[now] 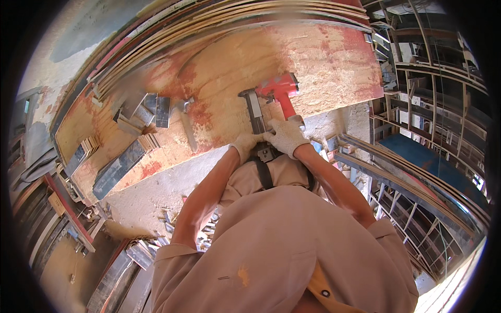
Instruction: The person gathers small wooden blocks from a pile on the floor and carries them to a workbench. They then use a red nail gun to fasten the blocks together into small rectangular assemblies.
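Both hands wear whitish work gloves and meet at the rear of the magazine of a red pneumatic nail gun (278, 88), which lies on its side on a worn wooden workbench (231, 58). My left hand (247, 144) is at the magazine's left side, its fingers partly hidden. My right hand (287, 135) lies over the magazine's end beside the foot of the red handle, thumb side towards the left hand. What the fingers grip between them cannot be made out. A claw hammer (189, 125) lies on the bench left of the nail gun.
Short dark-faced plywood blocks (143, 111) are piled on the bench's left part, with stacked plywood strips (117, 168) near its front edge. Long thin boards (235, 15) lie along the back. Wood offcuts (205, 234) litter the floor, and long boards (407, 184) stand at the right.
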The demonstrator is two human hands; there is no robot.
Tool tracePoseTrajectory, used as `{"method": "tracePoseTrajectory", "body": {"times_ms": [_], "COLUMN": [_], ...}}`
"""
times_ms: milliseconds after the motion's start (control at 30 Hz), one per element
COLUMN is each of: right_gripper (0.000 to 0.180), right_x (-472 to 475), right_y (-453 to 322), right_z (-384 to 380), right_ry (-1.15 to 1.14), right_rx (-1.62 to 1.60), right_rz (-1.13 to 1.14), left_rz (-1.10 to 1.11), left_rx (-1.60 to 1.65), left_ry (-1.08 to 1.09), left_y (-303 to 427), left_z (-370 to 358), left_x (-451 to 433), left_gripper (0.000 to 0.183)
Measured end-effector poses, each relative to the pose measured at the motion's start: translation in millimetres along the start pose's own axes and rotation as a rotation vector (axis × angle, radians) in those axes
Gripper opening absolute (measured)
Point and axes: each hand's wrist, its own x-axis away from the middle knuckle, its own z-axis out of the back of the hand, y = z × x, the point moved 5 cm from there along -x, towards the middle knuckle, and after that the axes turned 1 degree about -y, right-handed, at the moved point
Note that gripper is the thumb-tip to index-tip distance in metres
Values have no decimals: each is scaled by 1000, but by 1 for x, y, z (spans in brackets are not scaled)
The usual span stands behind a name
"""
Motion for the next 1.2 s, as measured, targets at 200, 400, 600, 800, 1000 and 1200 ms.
{"method": "tracePoseTrajectory", "body": {"times_ms": [200, 400, 600, 800, 1000, 1200], "right_gripper": [31, 15, 17, 35, 31, 43], "right_x": [7, 11, -6, -46, -28, -7], "right_y": [12, 18, 47, 119, 6, -6], "right_z": [-6, 8, 59, 100, 13, -5], "right_ry": [-31, -114, 176, 679, 103, 110], "right_rx": [-320, -429, -604, -181, -31, 32], "right_rz": [-91, -295, -172, -87, -99, -85], "left_rz": [-101, -127, -113, -127, -1, -13], "left_rx": [-174, 104, 194, 189, 86, -157], "left_ry": [64, 312, 252, 99, -26, 176], "left_y": [6, 47, 66, 54, 18, 22], "left_z": [-1, 11, 24, 26, 4, 11], "left_x": [-9, -28, -72, -60, -4, -35], "left_gripper": [36, 50, 40, 13, 21, 45]}}
